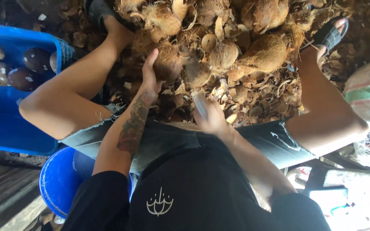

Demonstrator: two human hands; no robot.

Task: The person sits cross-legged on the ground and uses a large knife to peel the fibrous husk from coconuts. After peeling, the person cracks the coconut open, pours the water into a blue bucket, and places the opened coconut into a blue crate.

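**Blade working close to the steadying hand**

The person is sitting over a heap of brown, fibrous coconuts (236, 47), legs spread to either side of it. The left hand (150, 77) is resting on one round, hairy brown coconut (168, 64) at the near edge of the heap, fingers spread over its side and pressing it in place. The right hand (213, 119) is closing in a fist around the handle of a short, pale metal blade (201, 105), which is pointing up toward that coconut, just short of it.

Left of the heap, a blue plastic crate (5, 124) is holding dark, peeled coconuts with pale patches (22, 68). Below the crate a blue plastic bucket (58, 179) is standing beside the person's thigh.

The likely risk: the blade is blurring with motion, and the left thumb is lying near its path. A glancing stroke off the rounded husk could slide toward those fingers, or the coconut could roll on the loose brown shell scraps (253, 107).
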